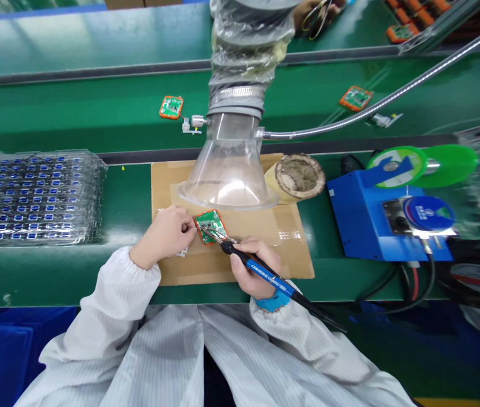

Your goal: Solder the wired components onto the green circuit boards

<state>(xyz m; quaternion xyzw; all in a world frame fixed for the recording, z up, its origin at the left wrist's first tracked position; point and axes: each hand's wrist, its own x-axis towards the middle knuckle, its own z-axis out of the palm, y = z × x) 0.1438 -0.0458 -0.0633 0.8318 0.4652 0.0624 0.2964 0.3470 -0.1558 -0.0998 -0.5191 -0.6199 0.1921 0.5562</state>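
Note:
A small green circuit board [213, 225] in an orange frame lies on a brown cardboard sheet [206, 271]. My right hand [257, 265] is wrapped round a blue and black soldering iron [267, 275], its metal tip over the middle of the board. At the board's left edge, my left hand [168, 234] has its fingers pinched together; what they hold is hidden. Just below those fingers, a small white connector [182, 252] shows in part.
Above the board hangs a clear fume hood [229, 169]. Behind the cardboard stands a round crusted pot [297, 178]. A blue solder feeder [362, 209] with a green reel is at right, stacked clear trays [32, 198] at left. More boards [171, 107] lie beyond; another person's hand [312, 17] shows at top.

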